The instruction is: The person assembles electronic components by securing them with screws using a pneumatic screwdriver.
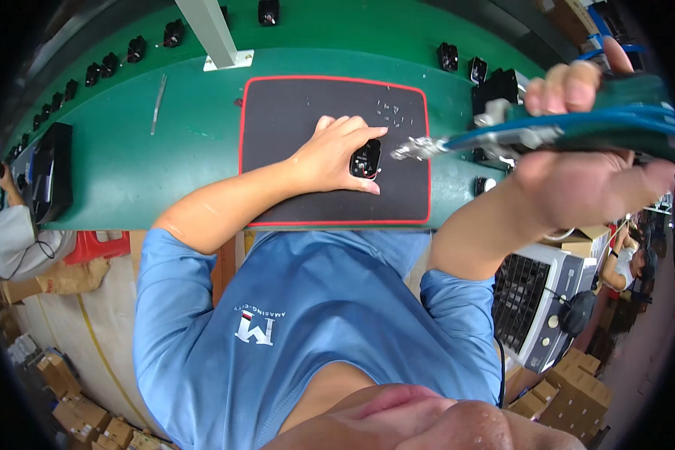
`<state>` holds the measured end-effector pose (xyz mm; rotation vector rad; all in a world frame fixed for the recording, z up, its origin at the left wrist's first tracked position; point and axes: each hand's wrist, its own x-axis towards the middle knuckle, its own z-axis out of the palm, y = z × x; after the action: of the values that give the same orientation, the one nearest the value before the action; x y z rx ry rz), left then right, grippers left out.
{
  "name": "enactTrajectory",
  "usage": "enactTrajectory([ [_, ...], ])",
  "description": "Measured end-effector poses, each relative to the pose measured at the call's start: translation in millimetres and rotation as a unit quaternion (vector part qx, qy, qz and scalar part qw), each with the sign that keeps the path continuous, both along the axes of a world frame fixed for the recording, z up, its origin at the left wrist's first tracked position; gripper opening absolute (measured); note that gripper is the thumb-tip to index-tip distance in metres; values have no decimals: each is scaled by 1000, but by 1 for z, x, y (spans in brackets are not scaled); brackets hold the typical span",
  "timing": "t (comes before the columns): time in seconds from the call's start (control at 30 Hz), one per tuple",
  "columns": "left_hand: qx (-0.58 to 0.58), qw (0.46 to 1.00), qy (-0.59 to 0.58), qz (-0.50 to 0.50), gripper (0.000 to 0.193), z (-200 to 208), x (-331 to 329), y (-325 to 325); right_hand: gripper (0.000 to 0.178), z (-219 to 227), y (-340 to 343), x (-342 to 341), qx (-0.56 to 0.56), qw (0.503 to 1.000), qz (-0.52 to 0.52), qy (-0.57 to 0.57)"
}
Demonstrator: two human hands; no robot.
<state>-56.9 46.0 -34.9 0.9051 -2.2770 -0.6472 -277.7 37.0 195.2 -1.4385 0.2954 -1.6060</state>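
Note:
My left hand rests on the black mat with its thumb and fingers around a small black square housing. Inside the housing some small parts and a bit of red wire show. On the right, my right hand is closed around a power screwdriver with a dark green body and a blue hose. Motion blurs this hand and the tool. The metal tip points left toward the housing, a short way apart from it.
Small shiny bits lie on the mat's far right part. A metal post stands behind the mat. Black housings line the green far strip. A black bin sits at left, near another person's sleeve. A boxy air cooler stands right.

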Motion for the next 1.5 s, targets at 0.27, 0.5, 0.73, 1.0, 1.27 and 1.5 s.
enactTrajectory([
  [0.27,63,996,35,59,85,19,26,-26,102,-34,-18,5,27,954,-289,68],
  [0.5,490,812,315,32,76,60,36,-77,94,-36,-32,1,29,951,-299,78],
  [0.73,579,727,366,-44,81,50,31,-110,97,-33,-38,-6,36,934,-349,60],
  [1.0,-66,948,-169,261,87,17,52,-200,93,-34,-31,-11,32,942,-330,55],
  [1.27,3,936,-204,285,99,4,62,-221,95,-37,-32,-14,41,944,-321,60],
  [1.5,-82,986,-127,64,82,22,-41,-209,100,-32,-35,-27,35,929,-362,75],
])
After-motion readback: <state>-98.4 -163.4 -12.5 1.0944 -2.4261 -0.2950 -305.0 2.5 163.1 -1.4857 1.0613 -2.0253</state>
